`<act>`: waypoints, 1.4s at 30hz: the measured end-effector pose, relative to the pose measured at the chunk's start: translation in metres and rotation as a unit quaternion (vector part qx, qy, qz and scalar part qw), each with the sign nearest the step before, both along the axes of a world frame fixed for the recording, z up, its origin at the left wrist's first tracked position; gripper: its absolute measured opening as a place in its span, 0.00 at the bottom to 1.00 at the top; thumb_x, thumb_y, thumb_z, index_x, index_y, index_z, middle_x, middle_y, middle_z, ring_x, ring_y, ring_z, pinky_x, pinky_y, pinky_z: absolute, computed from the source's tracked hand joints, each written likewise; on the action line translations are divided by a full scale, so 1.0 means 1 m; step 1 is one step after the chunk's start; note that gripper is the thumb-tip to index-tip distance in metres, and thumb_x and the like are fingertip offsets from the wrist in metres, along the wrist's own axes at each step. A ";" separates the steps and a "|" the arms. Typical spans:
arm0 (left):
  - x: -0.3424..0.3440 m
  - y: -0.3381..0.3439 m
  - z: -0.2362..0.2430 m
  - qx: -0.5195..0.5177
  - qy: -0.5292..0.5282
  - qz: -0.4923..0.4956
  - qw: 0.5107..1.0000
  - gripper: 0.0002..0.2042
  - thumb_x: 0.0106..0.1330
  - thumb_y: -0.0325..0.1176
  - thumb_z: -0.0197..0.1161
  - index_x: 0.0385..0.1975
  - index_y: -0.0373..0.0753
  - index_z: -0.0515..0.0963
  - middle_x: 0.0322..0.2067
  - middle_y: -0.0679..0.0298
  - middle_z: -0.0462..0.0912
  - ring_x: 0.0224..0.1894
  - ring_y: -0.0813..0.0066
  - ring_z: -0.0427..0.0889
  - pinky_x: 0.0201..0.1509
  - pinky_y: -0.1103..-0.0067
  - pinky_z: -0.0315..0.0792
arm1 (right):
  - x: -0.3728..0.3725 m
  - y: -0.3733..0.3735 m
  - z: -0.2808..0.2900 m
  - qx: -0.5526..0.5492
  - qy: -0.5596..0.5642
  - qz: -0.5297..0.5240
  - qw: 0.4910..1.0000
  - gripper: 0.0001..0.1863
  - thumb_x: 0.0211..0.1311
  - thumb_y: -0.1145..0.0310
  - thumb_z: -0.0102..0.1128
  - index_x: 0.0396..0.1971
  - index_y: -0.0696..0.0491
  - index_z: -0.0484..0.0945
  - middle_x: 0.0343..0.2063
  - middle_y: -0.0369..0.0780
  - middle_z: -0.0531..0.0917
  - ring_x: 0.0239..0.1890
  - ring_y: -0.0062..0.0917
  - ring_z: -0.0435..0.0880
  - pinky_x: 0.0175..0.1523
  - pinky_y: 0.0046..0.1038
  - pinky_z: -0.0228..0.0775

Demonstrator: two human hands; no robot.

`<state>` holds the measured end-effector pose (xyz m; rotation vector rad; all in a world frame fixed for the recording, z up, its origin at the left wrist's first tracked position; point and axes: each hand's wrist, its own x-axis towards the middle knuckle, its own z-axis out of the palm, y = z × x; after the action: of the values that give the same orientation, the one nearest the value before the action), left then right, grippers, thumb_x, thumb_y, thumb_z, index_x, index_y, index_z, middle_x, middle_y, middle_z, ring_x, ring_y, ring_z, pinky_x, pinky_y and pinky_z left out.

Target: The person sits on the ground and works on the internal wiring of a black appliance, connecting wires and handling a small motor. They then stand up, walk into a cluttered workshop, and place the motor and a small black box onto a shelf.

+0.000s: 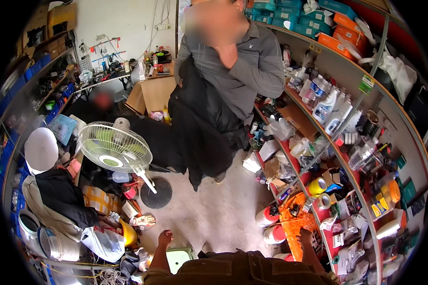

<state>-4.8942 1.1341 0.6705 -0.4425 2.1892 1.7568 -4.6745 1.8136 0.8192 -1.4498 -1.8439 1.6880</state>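
Observation:
My left hand [165, 237] hangs low at the left, loosely curled with nothing seen in it. Below and beside it is a pale green stool [178, 259]. My right hand [306, 236] hangs at the right, its fingers a little apart and holding nothing I can see. It is nearest to an orange plastic bag [292, 216] by the shelf; whether they touch I cannot tell. Facing me stands a person in a grey shirt [259, 61], one hand raised to the chin and a black jacket [199, 114] draped over the other arm.
Left stands a white-and-green fan [114, 148] on a round black base [156, 194]. Cluttered shelving [340, 147] with bottles and boxes lines the right. White buckets [57, 242] and a yellow helmet-like object [128, 232] crowd the lower left. Another person in dark clothes [88, 111] is farther back.

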 end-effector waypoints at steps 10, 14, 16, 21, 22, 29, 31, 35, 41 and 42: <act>0.095 -0.064 -0.004 -0.432 -0.193 -0.228 0.851 0.14 0.52 0.37 0.55 0.34 0.35 0.79 0.39 0.55 0.81 0.42 0.58 0.79 0.47 0.68 0.71 | -0.139 0.019 -0.006 0.048 0.096 0.122 0.987 0.08 0.56 0.70 0.53 0.34 0.56 0.76 0.23 0.38 0.77 0.22 0.27 0.80 0.22 0.26 0.68; 0.100 -0.006 0.027 -0.420 -0.323 -0.232 0.816 0.16 0.48 0.34 0.54 0.35 0.34 0.79 0.40 0.50 0.79 0.46 0.57 0.78 0.48 0.70 0.71 | -0.160 0.073 -0.026 0.207 0.133 0.242 0.938 0.06 0.55 0.69 0.55 0.29 0.56 0.76 0.23 0.35 0.75 0.20 0.21 0.76 0.24 0.23 0.66; 0.107 -0.001 0.018 -0.404 -0.358 -0.268 0.798 0.16 0.50 0.38 0.55 0.33 0.34 0.80 0.37 0.53 0.81 0.42 0.58 0.79 0.45 0.71 0.72 | -0.196 0.092 -0.028 0.222 0.173 0.294 0.913 0.06 0.54 0.69 0.55 0.28 0.55 0.75 0.23 0.34 0.74 0.24 0.18 0.73 0.28 0.23 0.65; 0.092 0.091 -0.004 -0.400 -0.306 -0.412 0.760 0.19 0.53 0.44 0.56 0.37 0.35 0.79 0.35 0.53 0.81 0.37 0.58 0.79 0.41 0.70 0.72 | -0.261 0.117 0.011 0.153 0.164 0.311 0.924 0.10 0.56 0.72 0.53 0.38 0.58 0.72 0.32 0.36 0.77 0.30 0.19 0.75 0.33 0.22 0.69; 0.099 0.100 0.000 -0.398 -0.310 -0.430 0.749 0.20 0.54 0.45 0.56 0.37 0.35 0.78 0.34 0.53 0.81 0.35 0.58 0.79 0.41 0.70 0.72 | -0.259 0.101 0.040 0.085 0.152 0.296 0.939 0.16 0.52 0.67 0.59 0.39 0.60 0.75 0.31 0.42 0.80 0.31 0.23 0.79 0.36 0.25 0.71; -0.025 0.393 0.096 -0.305 0.025 -0.416 0.856 0.21 0.60 0.41 0.57 0.50 0.36 0.71 0.48 0.56 0.76 0.50 0.64 0.76 0.52 0.76 0.69 | -0.200 0.175 0.042 0.026 0.180 0.318 0.931 0.17 0.53 0.70 0.58 0.44 0.58 0.73 0.33 0.38 0.78 0.32 0.20 0.78 0.37 0.21 0.71; -0.047 0.451 0.135 -0.271 0.053 -0.403 0.872 0.20 0.60 0.42 0.56 0.50 0.40 0.70 0.46 0.58 0.77 0.41 0.63 0.80 0.47 0.72 0.72 | -0.196 0.179 0.059 0.032 0.151 0.335 0.929 0.17 0.53 0.72 0.58 0.44 0.58 0.73 0.34 0.37 0.77 0.34 0.19 0.78 0.40 0.21 0.70; -0.075 0.521 0.147 -0.220 0.172 -0.438 0.855 0.17 0.61 0.40 0.56 0.48 0.40 0.72 0.41 0.57 0.78 0.35 0.66 0.80 0.41 0.74 0.73 | -0.185 0.196 0.076 -0.023 0.173 0.301 0.937 0.18 0.55 0.71 0.58 0.46 0.60 0.71 0.36 0.39 0.78 0.38 0.20 0.77 0.43 0.21 0.70; -0.096 0.589 0.155 -0.209 0.166 -0.510 0.818 0.17 0.60 0.39 0.55 0.47 0.38 0.72 0.42 0.55 0.78 0.40 0.63 0.79 0.45 0.73 0.72 | -0.167 0.215 0.086 -0.039 0.187 0.272 0.943 0.17 0.56 0.76 0.55 0.47 0.61 0.70 0.41 0.40 0.76 0.41 0.23 0.78 0.46 0.24 0.70; -0.099 0.599 0.152 -0.207 0.171 -0.518 0.812 0.17 0.60 0.39 0.55 0.47 0.38 0.72 0.42 0.55 0.78 0.41 0.63 0.78 0.46 0.72 0.71 | -0.166 0.217 0.092 -0.053 0.196 0.264 0.943 0.17 0.56 0.75 0.55 0.47 0.61 0.70 0.41 0.40 0.76 0.41 0.23 0.78 0.47 0.24 0.70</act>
<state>-4.9931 1.7328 0.8222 0.9215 2.2845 0.7739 -4.8402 2.0309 0.9115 -0.5902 -2.0339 2.1464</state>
